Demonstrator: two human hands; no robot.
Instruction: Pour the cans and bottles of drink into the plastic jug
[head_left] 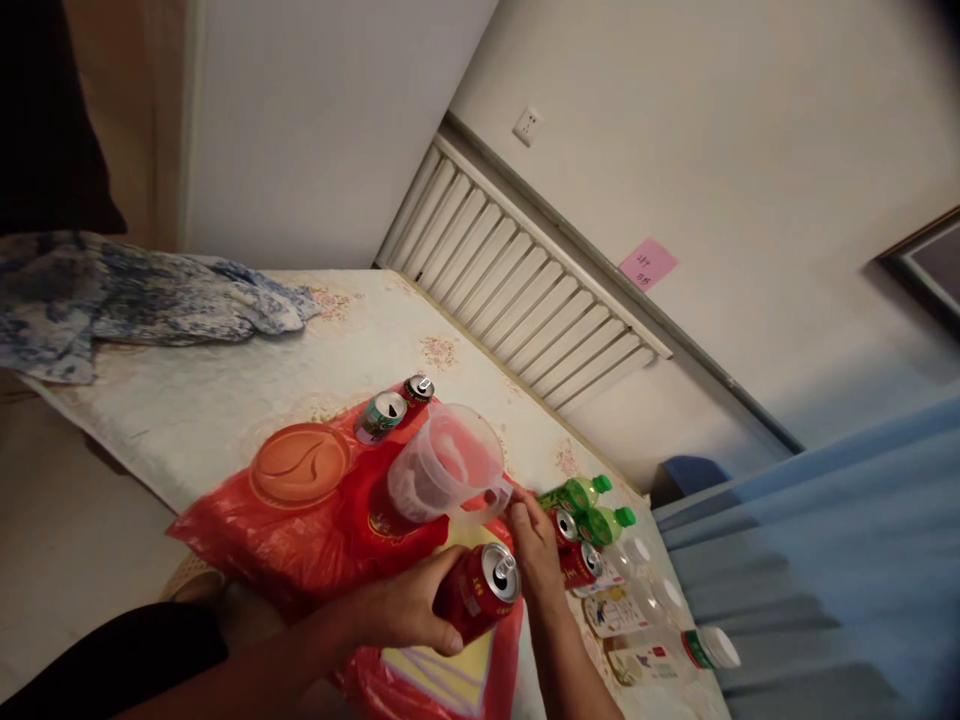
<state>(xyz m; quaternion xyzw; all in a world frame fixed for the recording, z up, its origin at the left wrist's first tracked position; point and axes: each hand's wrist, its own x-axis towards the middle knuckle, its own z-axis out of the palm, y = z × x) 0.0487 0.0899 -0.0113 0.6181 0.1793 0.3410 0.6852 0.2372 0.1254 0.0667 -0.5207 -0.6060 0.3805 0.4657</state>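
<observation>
My left hand [409, 608] is wrapped round a red can [474, 600] with its tab lifted and top open. The fingers of my right hand [531, 530] are closed on the handle of a clear plastic pitcher [442, 470]. The pitcher stands on or just over a red plastic bag [277, 540]; its base is partly hidden. Behind it are a teal can [380, 416] and a small dark red can [418, 390], both opened. An orange-red round lid [300, 464] lies on the bag to the left.
On the right of the table [360, 340] are green bottles [592, 495], two red cans [581, 565] and several clear labelled bottles [645, 655]. A blue patterned cloth [172, 300] lies at the far left. A radiator [525, 280] and blue curtain [825, 560] border the table.
</observation>
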